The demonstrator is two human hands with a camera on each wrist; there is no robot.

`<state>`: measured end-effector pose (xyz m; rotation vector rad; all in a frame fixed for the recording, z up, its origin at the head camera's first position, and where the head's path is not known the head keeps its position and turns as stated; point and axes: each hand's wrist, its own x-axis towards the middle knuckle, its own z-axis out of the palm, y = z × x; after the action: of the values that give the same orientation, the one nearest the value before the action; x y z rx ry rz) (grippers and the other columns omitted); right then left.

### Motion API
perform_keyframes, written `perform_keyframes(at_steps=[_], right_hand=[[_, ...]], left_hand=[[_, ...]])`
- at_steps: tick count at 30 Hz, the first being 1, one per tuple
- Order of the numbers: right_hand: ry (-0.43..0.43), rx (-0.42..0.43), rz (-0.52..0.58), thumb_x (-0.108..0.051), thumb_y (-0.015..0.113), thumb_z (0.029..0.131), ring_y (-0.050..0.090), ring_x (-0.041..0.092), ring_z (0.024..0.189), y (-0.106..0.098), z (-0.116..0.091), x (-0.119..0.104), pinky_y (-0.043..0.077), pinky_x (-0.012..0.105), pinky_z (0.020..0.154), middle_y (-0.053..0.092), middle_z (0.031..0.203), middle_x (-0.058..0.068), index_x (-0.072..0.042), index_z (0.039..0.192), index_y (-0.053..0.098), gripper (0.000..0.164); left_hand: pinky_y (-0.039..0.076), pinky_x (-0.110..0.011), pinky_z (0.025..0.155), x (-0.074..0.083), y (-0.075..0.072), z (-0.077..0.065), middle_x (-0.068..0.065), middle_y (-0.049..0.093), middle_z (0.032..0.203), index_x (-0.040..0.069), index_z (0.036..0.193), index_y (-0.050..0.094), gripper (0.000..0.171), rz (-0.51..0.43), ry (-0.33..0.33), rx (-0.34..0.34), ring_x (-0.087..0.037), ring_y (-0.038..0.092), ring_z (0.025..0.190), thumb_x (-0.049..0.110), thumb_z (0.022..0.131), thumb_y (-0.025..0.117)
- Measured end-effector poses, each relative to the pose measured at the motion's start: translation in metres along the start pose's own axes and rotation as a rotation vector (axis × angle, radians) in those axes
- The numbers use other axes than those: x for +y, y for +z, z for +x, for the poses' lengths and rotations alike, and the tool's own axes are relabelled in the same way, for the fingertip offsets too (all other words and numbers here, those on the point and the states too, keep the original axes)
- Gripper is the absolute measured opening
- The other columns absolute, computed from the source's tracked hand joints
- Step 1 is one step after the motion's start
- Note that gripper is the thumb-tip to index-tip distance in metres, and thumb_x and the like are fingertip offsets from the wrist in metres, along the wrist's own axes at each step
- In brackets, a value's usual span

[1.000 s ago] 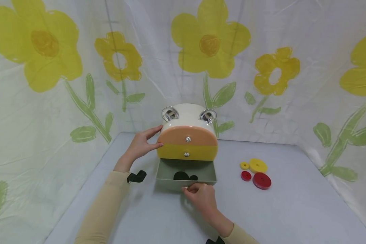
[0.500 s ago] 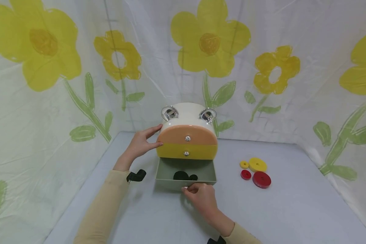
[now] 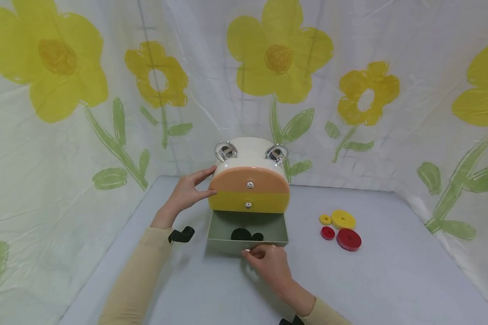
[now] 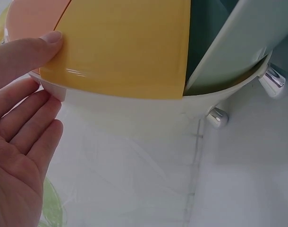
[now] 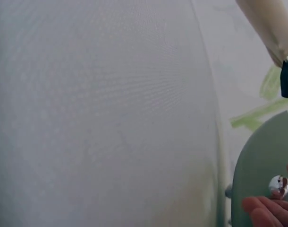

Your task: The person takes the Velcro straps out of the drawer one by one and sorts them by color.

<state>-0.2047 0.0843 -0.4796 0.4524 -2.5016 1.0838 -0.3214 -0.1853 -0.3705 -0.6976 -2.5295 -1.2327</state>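
A frog-like drawer cabinet (image 3: 250, 152) with a white shell and silver eyes stands on the table. Its orange drawer (image 3: 232, 179) and yellow drawer (image 3: 227, 201) are closed; the green bottom drawer (image 3: 221, 244) is pulled out. Inside that one lie a large dark disc (image 3: 241, 234) and a small dark disc (image 3: 258, 237). My left hand (image 3: 185, 193) rests against the cabinet's left side, thumb on the front by the orange-yellow seam, fingers extended along the shell. With thumb and fingertips, my right hand (image 3: 270, 265) pinches the green drawer's silver knob (image 5: 278, 185).
To the right of the cabinet lie a large yellow disc (image 3: 344, 220), a small yellow disc (image 3: 325, 220), a large red disc (image 3: 349, 239) and a small red disc (image 3: 327, 233). A flower-printed curtain (image 3: 211, 117) rises behind the table (image 3: 374, 280).
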Motion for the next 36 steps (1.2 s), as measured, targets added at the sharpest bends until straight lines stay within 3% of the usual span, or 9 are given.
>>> perform_keyframes(at_steps=[5,11,14,19,29,36], right_hand=[[0.034,-0.037,0.053,-0.04,0.075,0.079,0.055,-0.009,0.055,-0.014,0.003,-0.003,0.047,0.013,0.053,0.066,0.061,-0.016,-0.024,0.069,0.073,0.019],[0.02,-0.015,0.128,-0.033,0.075,0.081,0.059,-0.005,0.058,-0.037,0.019,-0.008,0.051,0.016,0.056,0.068,0.067,-0.015,-0.025,0.075,0.072,0.01],[0.027,-0.046,0.156,-0.027,0.075,0.082,0.061,-0.001,0.061,-0.049,0.031,-0.008,0.053,0.017,0.058,0.069,0.071,-0.012,-0.023,0.08,0.073,0.005],[0.056,-0.213,0.148,-0.022,0.073,0.084,0.065,0.005,0.073,-0.06,0.054,-0.002,0.054,0.018,0.066,0.071,0.084,-0.006,-0.015,0.092,0.071,0.011],[-0.029,-0.582,0.108,-0.018,0.073,0.084,0.068,0.017,0.089,-0.058,0.09,0.02,0.057,0.027,0.078,0.071,0.099,0.007,-0.002,0.106,0.069,0.027],[-0.056,-0.682,0.077,-0.01,0.08,0.075,0.069,0.022,0.092,-0.047,0.104,0.026,0.057,0.029,0.078,0.07,0.105,0.01,0.0,0.106,0.068,0.034]], left_hand=[[0.041,-0.041,0.106,-0.002,0.0,0.001,0.001,0.048,0.144,0.023,0.141,0.047,0.068,0.008,0.004,0.003,-0.025,0.047,0.131,0.031,0.08,0.076],[0.042,-0.042,0.106,0.0,-0.001,0.001,0.0,0.048,0.143,0.022,0.141,0.047,0.068,0.0,0.006,0.009,-0.025,0.048,0.131,0.029,0.08,0.077],[0.042,-0.041,0.106,0.001,-0.001,0.001,0.0,0.049,0.143,0.021,0.141,0.047,0.068,-0.002,0.009,0.006,-0.025,0.048,0.131,0.029,0.08,0.077],[0.042,-0.041,0.106,0.001,0.0,0.001,0.0,0.049,0.142,0.021,0.141,0.048,0.068,-0.004,0.004,0.008,-0.025,0.048,0.13,0.028,0.08,0.077],[0.042,-0.04,0.106,-0.001,0.003,0.001,0.001,0.049,0.143,0.022,0.141,0.047,0.068,-0.002,0.001,0.006,-0.023,0.048,0.131,0.029,0.08,0.077],[0.042,-0.041,0.106,-0.001,0.002,0.001,-0.001,0.049,0.143,0.021,0.141,0.047,0.068,-0.008,0.004,0.01,-0.025,0.048,0.131,0.028,0.08,0.077]])
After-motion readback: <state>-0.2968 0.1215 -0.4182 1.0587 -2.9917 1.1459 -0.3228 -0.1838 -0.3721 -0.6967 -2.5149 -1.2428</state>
